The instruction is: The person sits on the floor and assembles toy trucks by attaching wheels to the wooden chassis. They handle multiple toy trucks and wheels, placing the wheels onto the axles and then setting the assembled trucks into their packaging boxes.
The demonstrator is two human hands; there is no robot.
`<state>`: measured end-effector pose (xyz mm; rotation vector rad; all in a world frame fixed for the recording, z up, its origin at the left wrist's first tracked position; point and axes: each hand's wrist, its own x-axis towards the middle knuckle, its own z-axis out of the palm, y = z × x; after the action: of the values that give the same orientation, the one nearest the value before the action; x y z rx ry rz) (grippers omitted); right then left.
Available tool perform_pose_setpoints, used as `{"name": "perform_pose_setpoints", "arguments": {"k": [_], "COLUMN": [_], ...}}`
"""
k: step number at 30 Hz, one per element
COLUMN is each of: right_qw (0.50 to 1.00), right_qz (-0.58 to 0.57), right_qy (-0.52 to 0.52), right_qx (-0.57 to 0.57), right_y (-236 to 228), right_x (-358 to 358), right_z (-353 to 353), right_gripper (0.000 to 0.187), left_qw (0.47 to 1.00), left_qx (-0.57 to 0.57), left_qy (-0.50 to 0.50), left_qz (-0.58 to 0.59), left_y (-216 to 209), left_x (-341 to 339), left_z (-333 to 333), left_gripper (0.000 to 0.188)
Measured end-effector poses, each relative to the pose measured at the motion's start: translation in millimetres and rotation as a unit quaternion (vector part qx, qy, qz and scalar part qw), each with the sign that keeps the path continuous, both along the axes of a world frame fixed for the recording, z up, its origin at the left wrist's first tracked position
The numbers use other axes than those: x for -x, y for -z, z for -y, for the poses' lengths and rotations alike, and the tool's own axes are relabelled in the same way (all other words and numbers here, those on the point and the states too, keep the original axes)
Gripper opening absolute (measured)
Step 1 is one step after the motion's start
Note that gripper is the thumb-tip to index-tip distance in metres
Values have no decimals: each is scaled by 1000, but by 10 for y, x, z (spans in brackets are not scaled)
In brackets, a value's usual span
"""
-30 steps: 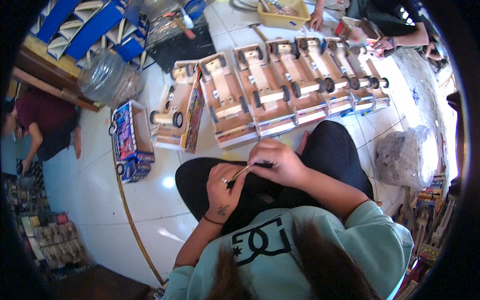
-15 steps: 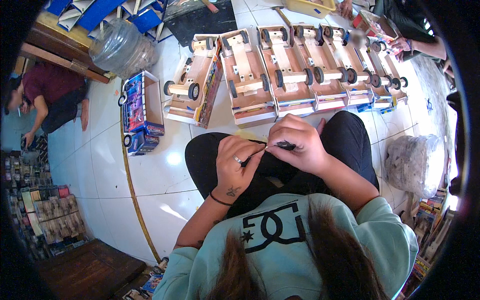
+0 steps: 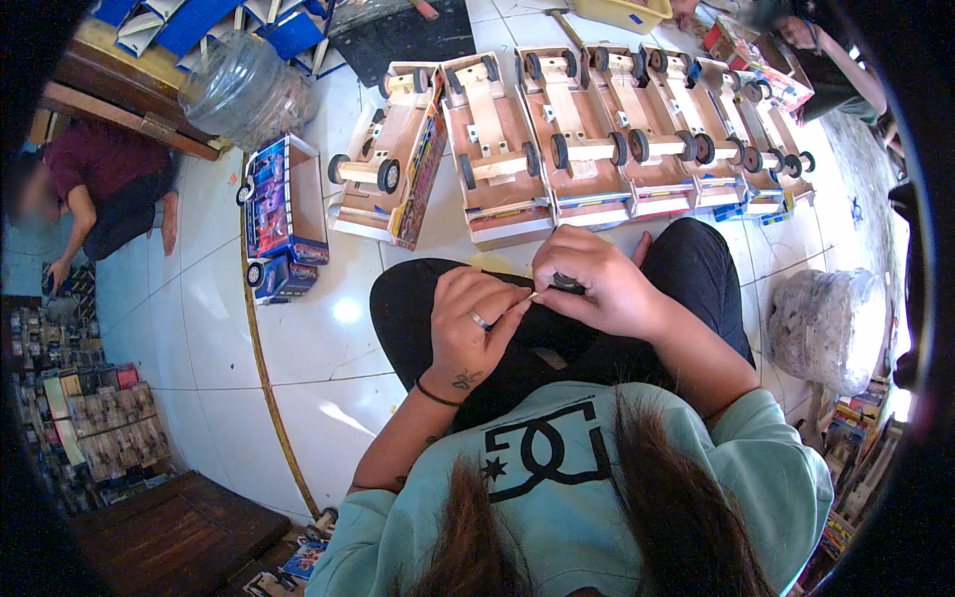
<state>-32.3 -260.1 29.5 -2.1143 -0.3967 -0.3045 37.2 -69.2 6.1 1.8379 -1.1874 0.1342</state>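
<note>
1. The landmark is the long row of upturned toy trucks (image 3: pixel 587 189) in pale wood with black wheels, standing side by side on the white tiled floor (image 3: pixel 328 348)
2. On the near side of the row, a small, thin, pale piece (image 3: pixel 534 296) sits where the fingertips of both hands meet, above the lap in black trousers (image 3: pixel 701 284); its material is too small to tell
3. The left hand (image 3: pixel 473 318), wearing a silver-coloured ring (image 3: pixel 479 320), is on the near side of the row, thumb and fingers narrowed in a pinch on the pale piece
4. The right hand (image 3: pixel 592 279), also on the near side and closer to the row, pinches the pale piece too and has a small, dark, rounded object (image 3: pixel 567 284) within its curled fingers; what that is, I cannot tell
5. Left of the row lies a blue toy truck with printed sides (image 3: pixel 284 214)
6. Past the row's far left corner is a clear, round plastic container (image 3: pixel 239 90)
7. Beyond the row is a yellow plastic basin (image 3: pixel 627 12)
8. Right of the row, on its near side, stands a whitish, rounded, plastic-wrapped bundle (image 3: pixel 828 330)
9. Well left of the row, a person in a maroon top (image 3: pixel 109 164) bends low
</note>
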Motion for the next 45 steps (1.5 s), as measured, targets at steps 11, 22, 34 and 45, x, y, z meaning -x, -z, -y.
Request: {"name": "perform_pose_setpoints", "arguments": {"k": [11,22,34,45], "right_qw": [995,995,968,980], "right_qz": [12,77,140,-189], "right_qy": [14,27,51,-44], "right_qx": [94,55,200,33], "right_y": [-88,-79,166,475], "right_x": [10,-30,-57,-286], "right_z": [-60,-23,-341,-364], "right_gripper": [21,19,22,22], "left_qw": [999,983,927,962], "left_qx": [-20,45,-182,-36], "left_qy": [-13,-5,1,-269], "left_qz": [29,-176,-328,-15], "left_y": [13,-52,-131,197], "left_x": [-10,28,-210,-516], "left_z": [-19,28,-155,-481], "left_gripper": [11,8,11,11]}}
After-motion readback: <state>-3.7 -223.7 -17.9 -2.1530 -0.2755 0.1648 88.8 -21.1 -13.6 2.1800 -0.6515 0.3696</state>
